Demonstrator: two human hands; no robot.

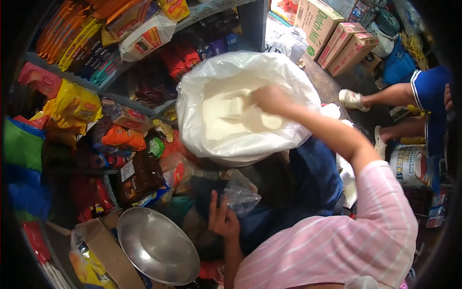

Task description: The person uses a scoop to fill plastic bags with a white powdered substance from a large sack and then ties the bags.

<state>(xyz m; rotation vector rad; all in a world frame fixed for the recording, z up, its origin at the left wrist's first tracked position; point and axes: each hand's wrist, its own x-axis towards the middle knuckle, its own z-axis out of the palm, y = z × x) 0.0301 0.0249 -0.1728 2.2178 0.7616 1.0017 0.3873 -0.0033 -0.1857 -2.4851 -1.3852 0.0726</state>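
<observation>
A large tub lined with a white plastic bag [195, 141] stands before me, holding a pale, fine powder [218, 124]. My right hand [269, 99] reaches inside, blurred, its fingers curled around what looks like a pale scoop [236, 106] in the powder. The scoop nearly matches the powder, so its outline is hard to make out. Lower down, my left hand [224, 218] holds a small clear plastic bag [242, 197], some of its fingers raised. A round steel bowl [158, 245] with a little white powder on its inner wall tilts to the left of that hand.
Shelves [213, 16] with packaged snacks line the left and far side. Cardboard boxes [319, 27] stand beyond the tub to the right. Another person's legs [391, 94] are at the right, near a printed bucket [409, 164]. An open carton [108, 249] lies beside the bowl.
</observation>
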